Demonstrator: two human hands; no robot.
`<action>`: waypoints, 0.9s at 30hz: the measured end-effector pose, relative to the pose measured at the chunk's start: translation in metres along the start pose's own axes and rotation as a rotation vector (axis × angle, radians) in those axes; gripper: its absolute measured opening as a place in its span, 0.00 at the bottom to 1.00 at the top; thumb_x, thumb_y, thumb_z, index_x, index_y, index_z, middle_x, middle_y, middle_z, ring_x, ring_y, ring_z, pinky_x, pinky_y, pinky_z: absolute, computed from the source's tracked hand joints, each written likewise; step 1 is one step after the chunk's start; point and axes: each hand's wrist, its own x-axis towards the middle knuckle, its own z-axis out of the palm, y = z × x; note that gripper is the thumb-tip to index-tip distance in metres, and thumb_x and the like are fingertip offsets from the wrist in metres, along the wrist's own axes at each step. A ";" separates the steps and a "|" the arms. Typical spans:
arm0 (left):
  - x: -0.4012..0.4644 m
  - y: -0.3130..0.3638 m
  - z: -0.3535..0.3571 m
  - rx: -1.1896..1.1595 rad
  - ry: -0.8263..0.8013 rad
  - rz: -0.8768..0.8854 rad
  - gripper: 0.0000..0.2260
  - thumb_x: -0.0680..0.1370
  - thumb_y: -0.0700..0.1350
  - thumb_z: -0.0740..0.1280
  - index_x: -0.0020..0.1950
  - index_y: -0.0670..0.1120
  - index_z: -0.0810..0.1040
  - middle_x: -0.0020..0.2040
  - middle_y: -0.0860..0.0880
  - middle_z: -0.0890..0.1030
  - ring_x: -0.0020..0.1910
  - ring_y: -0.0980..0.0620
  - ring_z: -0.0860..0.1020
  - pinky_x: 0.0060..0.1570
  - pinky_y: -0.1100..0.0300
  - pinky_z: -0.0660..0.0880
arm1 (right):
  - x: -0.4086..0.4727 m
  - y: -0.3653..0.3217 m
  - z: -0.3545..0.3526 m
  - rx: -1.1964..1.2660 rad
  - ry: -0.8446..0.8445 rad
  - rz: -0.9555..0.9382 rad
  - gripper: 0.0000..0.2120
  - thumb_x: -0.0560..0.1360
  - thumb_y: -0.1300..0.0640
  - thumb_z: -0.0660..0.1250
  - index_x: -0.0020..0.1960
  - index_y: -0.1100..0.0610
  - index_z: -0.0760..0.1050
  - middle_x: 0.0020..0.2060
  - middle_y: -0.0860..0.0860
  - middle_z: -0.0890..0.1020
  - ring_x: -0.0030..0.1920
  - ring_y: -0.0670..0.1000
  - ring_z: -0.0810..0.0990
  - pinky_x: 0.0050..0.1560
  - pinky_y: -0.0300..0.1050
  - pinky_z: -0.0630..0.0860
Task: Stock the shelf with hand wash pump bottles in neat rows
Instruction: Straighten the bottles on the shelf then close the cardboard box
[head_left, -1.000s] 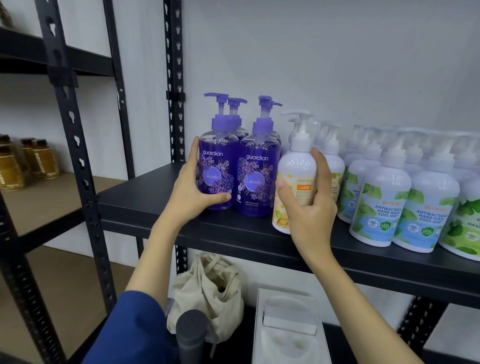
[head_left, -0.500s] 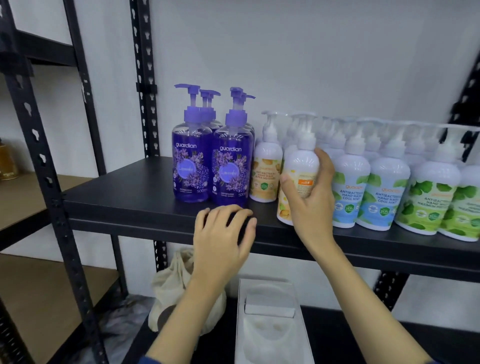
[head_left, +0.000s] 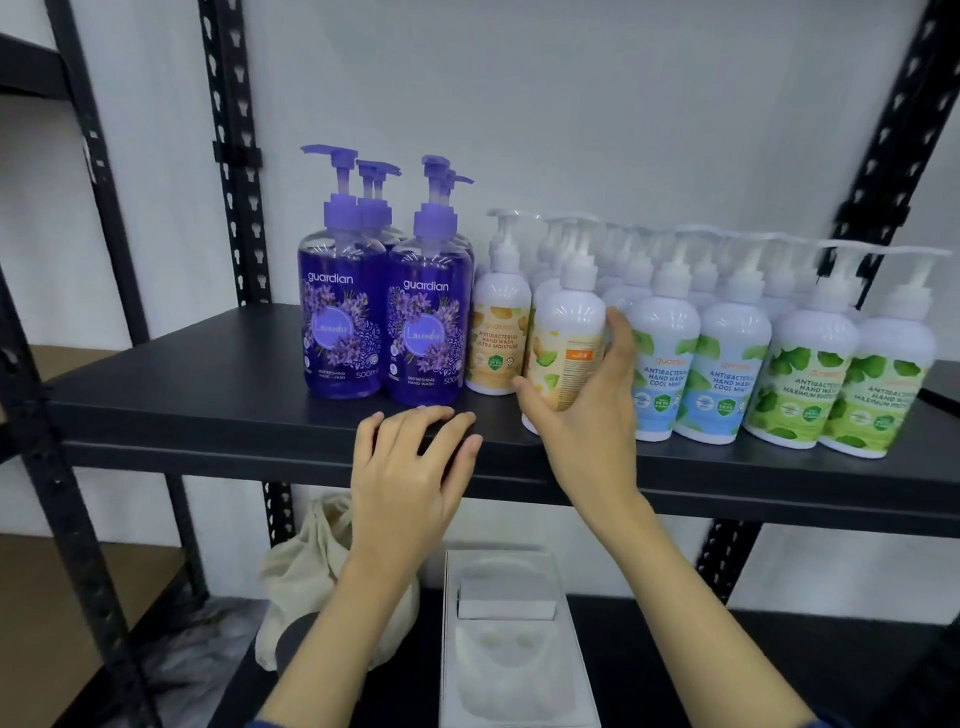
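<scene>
Shelf (head_left: 208, 384) black metal, white wall (head_left: 623, 104) behind, bottles (head_left: 670, 364) rowed.

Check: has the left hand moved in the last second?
Yes. The left hand left the purple lavender bottle and dropped to the front edge of the shelf, fingers resting there.

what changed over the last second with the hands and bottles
The left hand let go of the front-left purple bottle and dropped to rest on the shelf edge. The right hand still grips the orange-label bottle, label turned sideways. All other bottles stayed in their rows.
</scene>
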 end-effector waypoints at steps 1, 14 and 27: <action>0.000 0.000 0.000 -0.001 0.002 -0.002 0.13 0.79 0.50 0.61 0.52 0.46 0.83 0.50 0.48 0.82 0.50 0.52 0.75 0.55 0.51 0.68 | 0.001 0.001 -0.001 0.020 -0.020 0.011 0.43 0.70 0.54 0.74 0.75 0.52 0.50 0.71 0.50 0.63 0.67 0.50 0.68 0.62 0.47 0.71; 0.000 0.001 0.001 -0.015 -0.002 -0.032 0.14 0.80 0.50 0.60 0.52 0.46 0.83 0.50 0.48 0.82 0.49 0.50 0.77 0.56 0.51 0.68 | 0.009 -0.004 0.004 0.051 -0.042 0.047 0.45 0.68 0.53 0.75 0.75 0.50 0.50 0.70 0.50 0.65 0.66 0.51 0.69 0.62 0.54 0.73; 0.000 0.001 0.002 -0.010 0.009 -0.031 0.15 0.80 0.50 0.59 0.52 0.45 0.83 0.50 0.48 0.82 0.51 0.53 0.74 0.56 0.51 0.67 | 0.000 0.001 0.000 -0.145 -0.044 -0.116 0.45 0.68 0.52 0.75 0.75 0.46 0.49 0.61 0.56 0.66 0.59 0.53 0.69 0.53 0.40 0.68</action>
